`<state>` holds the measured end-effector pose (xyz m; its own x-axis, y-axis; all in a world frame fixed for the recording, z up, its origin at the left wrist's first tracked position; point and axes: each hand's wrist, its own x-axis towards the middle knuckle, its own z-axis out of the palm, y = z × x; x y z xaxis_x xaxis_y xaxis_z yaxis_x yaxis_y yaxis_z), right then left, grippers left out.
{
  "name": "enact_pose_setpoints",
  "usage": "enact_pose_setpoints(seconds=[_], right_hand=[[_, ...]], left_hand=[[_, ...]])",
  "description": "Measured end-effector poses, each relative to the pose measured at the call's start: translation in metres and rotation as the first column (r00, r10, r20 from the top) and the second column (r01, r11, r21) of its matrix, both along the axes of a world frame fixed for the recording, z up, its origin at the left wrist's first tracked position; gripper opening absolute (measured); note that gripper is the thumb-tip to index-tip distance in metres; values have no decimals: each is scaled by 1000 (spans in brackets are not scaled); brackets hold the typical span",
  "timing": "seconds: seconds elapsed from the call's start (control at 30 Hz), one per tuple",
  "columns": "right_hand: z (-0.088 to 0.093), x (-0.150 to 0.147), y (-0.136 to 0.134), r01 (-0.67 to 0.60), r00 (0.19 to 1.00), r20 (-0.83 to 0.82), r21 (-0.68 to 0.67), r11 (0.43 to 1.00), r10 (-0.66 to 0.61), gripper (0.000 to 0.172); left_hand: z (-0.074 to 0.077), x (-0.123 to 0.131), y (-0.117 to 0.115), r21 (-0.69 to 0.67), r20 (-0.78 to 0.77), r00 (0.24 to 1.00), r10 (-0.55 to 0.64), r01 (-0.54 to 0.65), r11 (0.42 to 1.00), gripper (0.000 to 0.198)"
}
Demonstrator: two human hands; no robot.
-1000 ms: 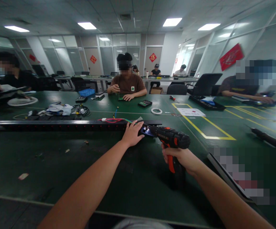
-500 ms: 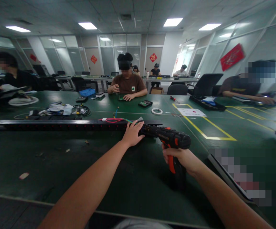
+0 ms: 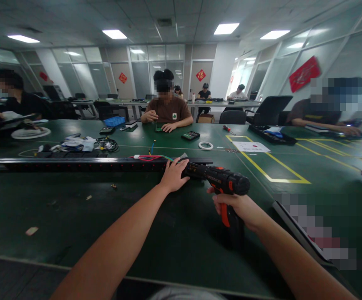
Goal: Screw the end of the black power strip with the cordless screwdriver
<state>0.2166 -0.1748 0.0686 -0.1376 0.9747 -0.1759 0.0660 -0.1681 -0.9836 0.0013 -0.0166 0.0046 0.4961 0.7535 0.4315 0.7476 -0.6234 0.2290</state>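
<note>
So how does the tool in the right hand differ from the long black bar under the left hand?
The power tool is compact and pistol-shaped; the bar is long and straight. The power tool has orange parts; the bar has small red marks along its side. The right hand grips the power tool by its handle, while the left hand rests on the bar. Both are mostly black.

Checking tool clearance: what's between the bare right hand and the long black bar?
A black-and-orange pistol-shaped power drill: the right hand grips its handle and its nose points toward the bar. Head view; tip contact unclear.
</note>
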Motion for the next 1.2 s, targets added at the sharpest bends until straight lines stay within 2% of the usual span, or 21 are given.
enact_pose_setpoints(seconds=[0.43, 0.73, 1.03, 1.2], right_hand=[[1, 0, 1, 25, 1000, 17, 0, 1000, -25, 38], [1, 0, 1, -10, 1000, 12, 26, 1000, 10, 20], [-6, 4, 5, -32, 999, 13, 28, 999, 32, 19], [-5, 3, 5, -24, 999, 38, 34, 999, 23, 20]], left_hand=[[-1, 0, 2, 3, 11, 1000, -5, 5, 1000, 73], [-1, 0, 2, 7, 8, 1000, -4, 4, 1000, 73], [-1, 0, 1, 14, 9, 1000, -7, 6, 1000, 73], [-3, 0, 3, 6, 6, 1000, 1, -1, 1000, 74]])
